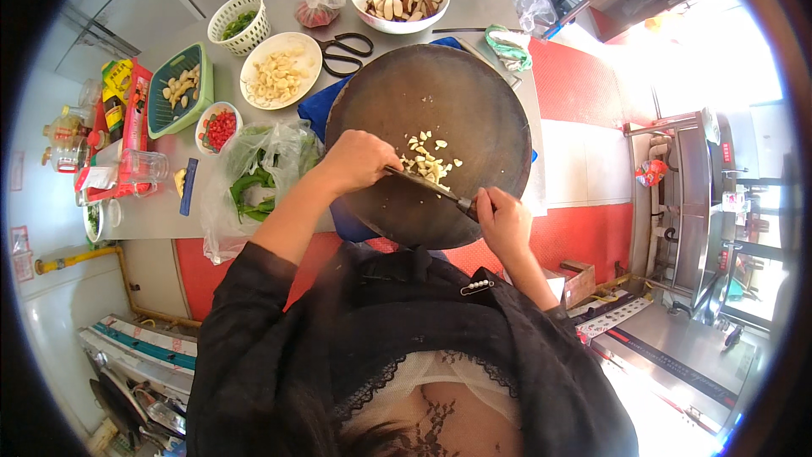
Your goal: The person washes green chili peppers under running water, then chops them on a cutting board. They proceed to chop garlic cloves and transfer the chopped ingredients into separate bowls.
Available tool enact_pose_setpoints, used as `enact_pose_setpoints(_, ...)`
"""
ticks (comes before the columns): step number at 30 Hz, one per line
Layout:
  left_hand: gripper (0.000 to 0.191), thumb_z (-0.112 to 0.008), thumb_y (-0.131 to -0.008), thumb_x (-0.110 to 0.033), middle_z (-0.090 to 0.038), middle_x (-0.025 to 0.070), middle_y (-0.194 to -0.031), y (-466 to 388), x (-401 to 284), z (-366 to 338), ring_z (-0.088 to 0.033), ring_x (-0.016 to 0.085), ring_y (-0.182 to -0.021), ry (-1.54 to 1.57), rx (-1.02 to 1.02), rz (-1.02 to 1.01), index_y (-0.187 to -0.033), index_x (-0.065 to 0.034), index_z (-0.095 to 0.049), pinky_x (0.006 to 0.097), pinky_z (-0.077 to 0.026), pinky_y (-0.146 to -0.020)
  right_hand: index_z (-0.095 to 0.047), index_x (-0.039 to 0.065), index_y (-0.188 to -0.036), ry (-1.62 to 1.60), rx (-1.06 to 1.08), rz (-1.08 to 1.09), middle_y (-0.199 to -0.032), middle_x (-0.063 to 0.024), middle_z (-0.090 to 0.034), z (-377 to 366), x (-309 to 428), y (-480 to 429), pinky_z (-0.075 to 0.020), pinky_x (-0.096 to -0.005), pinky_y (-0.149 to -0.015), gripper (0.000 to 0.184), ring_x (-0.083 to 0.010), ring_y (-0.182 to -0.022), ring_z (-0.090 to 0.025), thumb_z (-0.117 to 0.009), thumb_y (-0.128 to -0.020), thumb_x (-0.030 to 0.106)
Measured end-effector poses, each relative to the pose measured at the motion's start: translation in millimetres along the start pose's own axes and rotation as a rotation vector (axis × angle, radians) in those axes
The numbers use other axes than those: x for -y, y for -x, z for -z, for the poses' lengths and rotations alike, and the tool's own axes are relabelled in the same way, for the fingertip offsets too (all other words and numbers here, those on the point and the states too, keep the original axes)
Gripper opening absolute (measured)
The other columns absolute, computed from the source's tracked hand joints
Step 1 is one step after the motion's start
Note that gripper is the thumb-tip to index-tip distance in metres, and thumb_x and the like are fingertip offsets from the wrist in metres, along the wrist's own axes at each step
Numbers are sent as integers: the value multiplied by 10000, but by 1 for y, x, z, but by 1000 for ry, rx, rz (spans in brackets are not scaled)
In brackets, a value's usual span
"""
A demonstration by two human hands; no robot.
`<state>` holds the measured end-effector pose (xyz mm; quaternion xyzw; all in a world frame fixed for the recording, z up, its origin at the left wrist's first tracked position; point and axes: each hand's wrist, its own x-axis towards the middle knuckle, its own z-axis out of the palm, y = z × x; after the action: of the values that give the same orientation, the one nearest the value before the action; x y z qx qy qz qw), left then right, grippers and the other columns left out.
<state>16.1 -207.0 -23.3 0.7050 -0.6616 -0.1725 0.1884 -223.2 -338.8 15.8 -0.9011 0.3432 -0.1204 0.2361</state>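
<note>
With my right hand (505, 219) I grip the dark handle of a kitchen knife (426, 185). The fingers of my left hand (361, 162) hold the far end of its blade. That blade lies low across a round, dark wooden chopping board (469, 98), its edge hidden. Pale chopped pieces (431, 165), which look like garlic, are heaped against the blade's far side. A few bits lie scattered over the board. Beneath the board, a blue cloth (314, 105) shows at the edges.
Left of the board lies a plastic bag of green peppers (254, 197). Beyond are a bowl of chopped red chili (221, 130), a plate of peeled garlic (279, 76), a green basket (204, 108) and scissors (325, 46). A white bowl (399, 26) stands behind the board.
</note>
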Motion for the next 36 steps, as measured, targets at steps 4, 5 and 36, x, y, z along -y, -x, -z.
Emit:
enact_pose_setpoints(4,144,-683,-712,-199,-670,59,-807,-25,1,18,-627,270,-796,-97,178,-6,-850,-166,-709,389,-480,-677,-593,44,-680,-183,11,-209,-629,-137,-598,0,-3,-4,-459,-386,-530,254,-325,-578,-595,-560,-861,218)
enact_pose_setpoints(5,148,-689,-708,-206,-669,63,-801,-31,3,23,-626,273,-794,-89,179,-18,-849,-167,-709,395,-477,-677,-596,45,-684,-163,9,-119,-633,-137,-601,2,-1,-2,-461,-384,-531,253,-324,-581,-597,-559,-863,220)
enact_pose_setpoints(36,183,-644,-753,-228,-665,91,-830,-18,-10,2,-626,298,-798,-68,-82,163,-911,-155,-701,410,-486,-703,-620,57,-732,-152,-26,-9,-587,-121,-590,-5,-33,-116,-466,-377,-564,297,-325,-575,-600,-537,-886,297)
